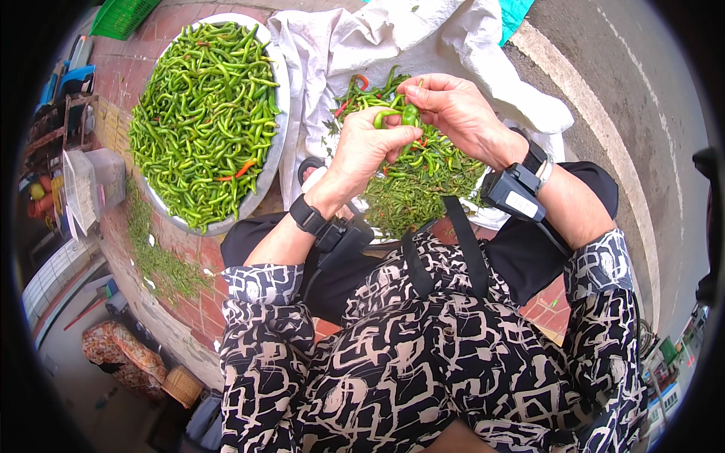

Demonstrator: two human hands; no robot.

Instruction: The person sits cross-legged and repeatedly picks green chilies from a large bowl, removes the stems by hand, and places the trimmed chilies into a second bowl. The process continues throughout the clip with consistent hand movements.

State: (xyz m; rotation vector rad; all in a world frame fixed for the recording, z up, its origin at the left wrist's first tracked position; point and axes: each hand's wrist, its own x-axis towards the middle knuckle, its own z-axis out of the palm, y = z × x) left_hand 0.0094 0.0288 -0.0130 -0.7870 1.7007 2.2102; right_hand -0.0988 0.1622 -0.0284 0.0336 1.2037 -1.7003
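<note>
Over a pile of peppers and stem bits, my two hands meet at a green chili pepper. My left hand grips green chilies between thumb and fingers; a curved one sticks out above its thumb. My right hand pinches the stem end of the upright pepper. Below them, cut green stems lie heaped on a white woven sack, with green and a few red chilies behind. To the left stands a large metal basin heaped with green chilies and an orange-red one.
A green plastic basket sits at the upper left. Clear plastic containers stand left of the basin, and scattered stems lie on the red paving. A road with a white line runs along the right. A wicker basket is at lower left.
</note>
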